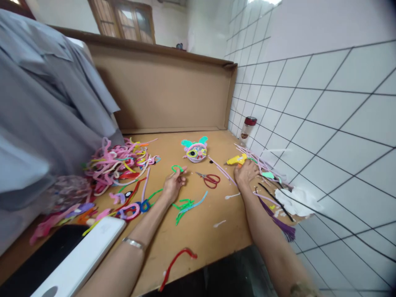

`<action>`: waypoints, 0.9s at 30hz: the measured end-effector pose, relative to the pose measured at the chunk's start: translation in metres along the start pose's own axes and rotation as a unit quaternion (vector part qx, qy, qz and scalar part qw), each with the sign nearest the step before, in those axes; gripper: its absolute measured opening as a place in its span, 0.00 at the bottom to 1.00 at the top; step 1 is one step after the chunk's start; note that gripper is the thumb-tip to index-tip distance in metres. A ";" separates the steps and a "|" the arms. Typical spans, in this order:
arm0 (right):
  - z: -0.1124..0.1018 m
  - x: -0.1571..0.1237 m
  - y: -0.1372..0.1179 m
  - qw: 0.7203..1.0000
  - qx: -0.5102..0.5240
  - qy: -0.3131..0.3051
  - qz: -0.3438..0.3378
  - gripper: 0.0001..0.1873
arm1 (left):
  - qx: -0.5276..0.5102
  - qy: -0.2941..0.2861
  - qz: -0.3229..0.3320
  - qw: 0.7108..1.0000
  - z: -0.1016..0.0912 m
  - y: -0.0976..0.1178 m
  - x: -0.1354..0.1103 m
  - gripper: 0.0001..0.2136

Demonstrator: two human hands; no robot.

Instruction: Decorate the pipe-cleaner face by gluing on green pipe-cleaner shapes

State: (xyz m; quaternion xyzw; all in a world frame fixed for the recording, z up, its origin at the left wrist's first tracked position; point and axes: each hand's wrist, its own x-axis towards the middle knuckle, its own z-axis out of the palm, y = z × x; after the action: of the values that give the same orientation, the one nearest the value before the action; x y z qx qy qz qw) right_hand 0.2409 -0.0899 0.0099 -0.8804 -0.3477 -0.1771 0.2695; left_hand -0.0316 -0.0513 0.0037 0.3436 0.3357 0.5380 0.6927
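Observation:
My left hand rests on the cardboard work surface with its fingers pinched on a bent green pipe cleaner. My right hand reaches to the right and closes on the yellow glue gun lying near the tiled wall. Between the hands lie red-handled scissors. Beyond them sits a small pink pipe-cleaner face with teal ears.
A heap of mixed pipe cleaners spreads at the left, next to grey cloth. Loose green and blue pieces, a red piece, white wadding, a red-capped jar and a white device lie about.

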 end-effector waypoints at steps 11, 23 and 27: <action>0.014 0.009 0.005 0.999 -0.010 -0.037 0.038 0.18 | 0.038 -0.010 0.022 0.999 0.000 -0.002 -0.005 0.12; 0.012 0.004 0.005 1.000 -0.001 0.009 -0.024 0.23 | 0.233 0.025 0.136 0.963 0.000 -0.010 -0.004 0.14; -0.005 -0.013 -0.014 0.988 0.130 0.020 -0.082 0.19 | 0.433 0.023 0.257 0.863 0.000 -0.007 -0.011 0.14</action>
State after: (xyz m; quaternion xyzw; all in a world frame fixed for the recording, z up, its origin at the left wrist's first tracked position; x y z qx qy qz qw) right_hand 0.2213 -0.0913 0.0126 -0.8026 -0.4336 -0.1689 0.3733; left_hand -0.0305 -0.0633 -0.0016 0.6707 0.4504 0.5054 0.3031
